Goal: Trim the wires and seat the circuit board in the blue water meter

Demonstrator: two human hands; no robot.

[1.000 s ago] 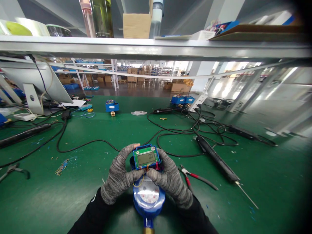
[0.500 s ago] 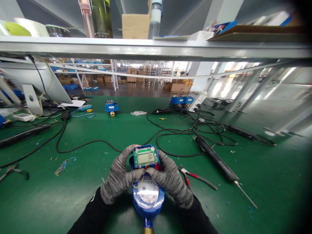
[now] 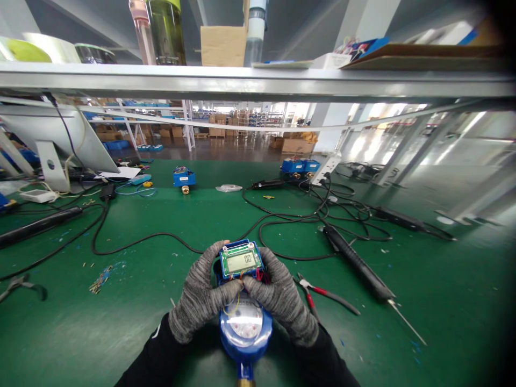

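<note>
A blue water meter [image 3: 245, 336] with a round glass dial lies on the green mat [image 3: 121, 301] right in front of me. Above the dial, a green circuit board with a small LCD screen [image 3: 241, 260] sits in the meter's blue housing, with thin red and yellow wires under it. Both hands wear grey knit gloves. My left hand [image 3: 201, 293] wraps the left side of the housing, thumb pressed under the board. My right hand [image 3: 280, 298] wraps the right side, thumb meeting the other at the wires.
Red-handled pliers [image 3: 322, 294] lie just right of my hands, beside a black electric screwdriver [image 3: 357, 263] with tangled cables. Other blue meter parts [image 3: 184, 177] [image 3: 300, 166] stand at the back. A monitor [image 3: 52, 140] stands at the left. A metal shelf [image 3: 258, 80] with bottles spans overhead.
The meter and both hands have shifted very slightly; the grip stays the same and the board stays in place.
</note>
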